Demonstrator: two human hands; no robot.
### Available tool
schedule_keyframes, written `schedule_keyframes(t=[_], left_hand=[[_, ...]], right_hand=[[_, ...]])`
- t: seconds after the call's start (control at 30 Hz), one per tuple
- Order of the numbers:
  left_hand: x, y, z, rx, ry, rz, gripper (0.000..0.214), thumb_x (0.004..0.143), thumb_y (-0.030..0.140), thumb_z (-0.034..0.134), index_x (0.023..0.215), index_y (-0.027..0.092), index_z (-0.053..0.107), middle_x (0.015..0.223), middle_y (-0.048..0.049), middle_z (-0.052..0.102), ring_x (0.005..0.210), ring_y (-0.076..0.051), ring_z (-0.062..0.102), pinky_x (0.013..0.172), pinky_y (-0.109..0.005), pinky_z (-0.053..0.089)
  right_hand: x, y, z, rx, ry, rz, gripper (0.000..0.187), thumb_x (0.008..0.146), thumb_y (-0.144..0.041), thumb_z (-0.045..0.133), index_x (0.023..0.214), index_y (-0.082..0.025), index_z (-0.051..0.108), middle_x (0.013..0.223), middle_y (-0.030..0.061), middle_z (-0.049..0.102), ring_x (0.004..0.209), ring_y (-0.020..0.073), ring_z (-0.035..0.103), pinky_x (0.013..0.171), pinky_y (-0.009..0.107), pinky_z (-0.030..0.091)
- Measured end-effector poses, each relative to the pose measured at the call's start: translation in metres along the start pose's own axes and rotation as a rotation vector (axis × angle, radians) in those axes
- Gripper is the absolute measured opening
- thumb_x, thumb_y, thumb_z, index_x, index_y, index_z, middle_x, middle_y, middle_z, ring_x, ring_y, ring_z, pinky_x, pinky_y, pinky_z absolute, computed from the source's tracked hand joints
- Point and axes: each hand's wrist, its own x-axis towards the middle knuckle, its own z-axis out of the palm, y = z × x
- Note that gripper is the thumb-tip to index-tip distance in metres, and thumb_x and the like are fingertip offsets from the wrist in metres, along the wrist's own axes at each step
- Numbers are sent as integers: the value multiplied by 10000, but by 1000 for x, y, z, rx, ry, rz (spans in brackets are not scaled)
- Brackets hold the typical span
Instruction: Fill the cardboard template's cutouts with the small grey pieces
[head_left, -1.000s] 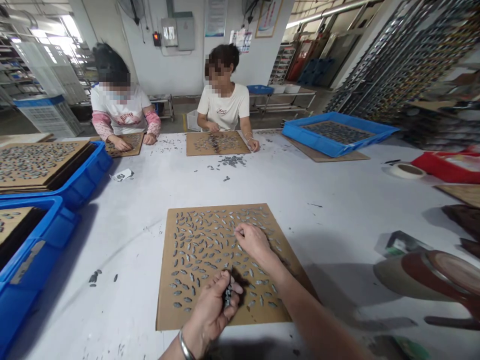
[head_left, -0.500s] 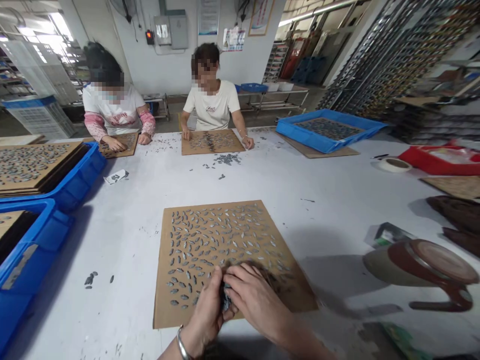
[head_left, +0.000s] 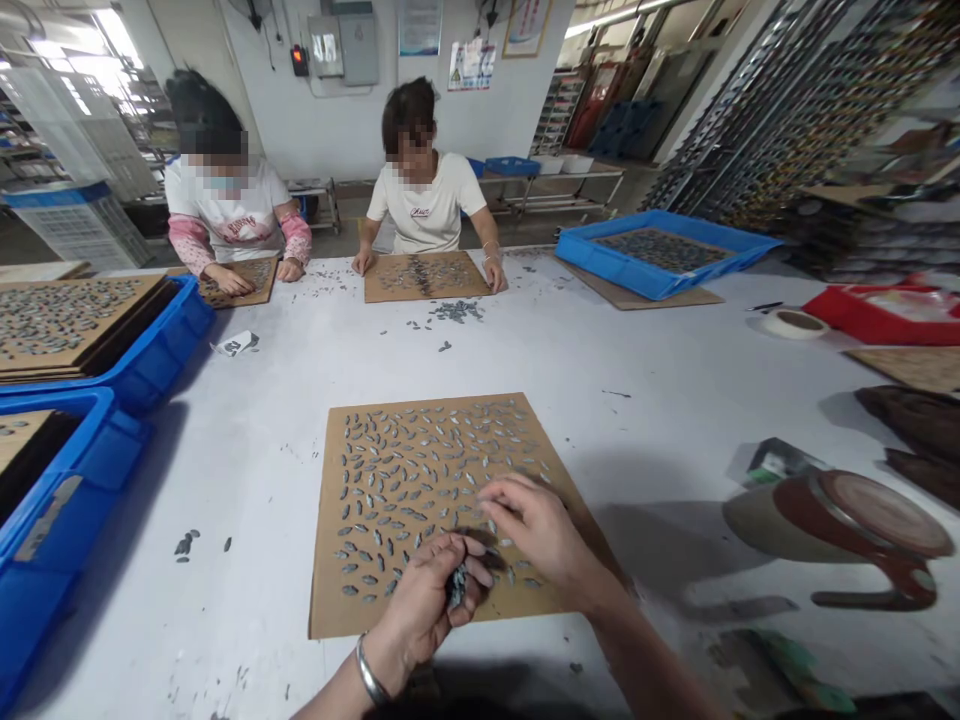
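Brown cardboard sheet point(head_left: 420, 600) lies flat on my white bench point(head_left: 645, 400), studded with rows of small grey leaf-shaped pieces point(head_left: 420, 460). Left hand point(head_left: 427, 610) curls closed around a dark bunch of pieces; right hand point(head_left: 544, 535) hovers half-open, fingertips pinched over the sheet.

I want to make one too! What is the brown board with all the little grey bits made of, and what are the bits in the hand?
The brown board looks like matte cardboard or thin fibreboard: flat, tan, with cut edges. The little grey pieces on it seem to be metal, dull grey with a slight shine, though plastic is possible. The left hand holds a bunch of them; the right hand rests on the board.
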Motion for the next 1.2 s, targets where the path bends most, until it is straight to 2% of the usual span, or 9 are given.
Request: schedule_keyframes(t=[0.07,0.23,0.43,0.63,0.77,0.9,0.97,1.1,1.2], left_hand=[[0,0,-1,-12,9,14,541,678,522,880,969,121,664,719,-43,686,486,-67,472,443,-207,184],[2,0,-3,-14,2,8,500,660,494,892,924,139,660,707,-33,692,477,-62,452,440,-204,149],[6,-1,-6,-33,6,13,493,667,492,887,920,139,656,699,-26,683,456,-58,437,427,-209,145],[4,0,-5,-20,25,7,546,725,597,830,961,132,668,743,-46,689,490,-71,482,437,-201,190],[-2,0,-1,17,59,-22,553,736,650,812,946,164,650,756,-21,666,546,-75,502,482,-189,250],[-6,-7,1,137,110,-19,596,728,724,776,993,205,649,696,31,589,577,-88,472,515,-192,291],[-7,-9,0,198,113,-10,610,765,731,738,1078,213,662,747,22,598,648,-105,498,550,-194,342],[-9,-5,0,245,97,-33,584,831,719,678,1133,220,679,976,-21,640,856,-142,551,633,-204,415],[-9,-3,-1,216,104,-82,602,820,728,683,1147,222,678,996,-13,629,812,-122,542,589,-190,373]], right_hand=[[18,15,2,-41,52,32,187,893,-263,513,859,-224,692,940,60,740,856,208,685,793,322,533],[45,37,16,-225,51,84,188,899,-260,525,924,-230,710,930,56,753,877,231,679,789,331,504],[41,36,30,-471,64,36,217,958,-192,506,925,-206,720,981,95,744,978,252,644,868,342,463],[20,18,3,-281,156,41,205,979,-255,516,947,-209,713,1006,89,747,971,251,670,869,345,494],[-19,-13,-3,-108,-20,-28,210,995,-260,506,922,-226,700,934,52,727,885,205,679,812,300,525],[-49,-40,9,-174,-168,-105,267,936,-117,528,1099,-228,708,1112,77,703,1033,219,654,920,328,523],[-55,-44,13,-212,-194,-125,285,924,-87,551,1118,-232,702,1145,77,697,1085,237,629,968,363,507],[-58,-43,15,-207,-261,-124,231,944,-68,546,1008,-230,697,1087,52,705,1046,226,639,968,381,485],[-60,-42,15,-198,-286,-125,224,945,-64,535,966,-224,690,1068,48,709,1021,223,651,946,376,480]])
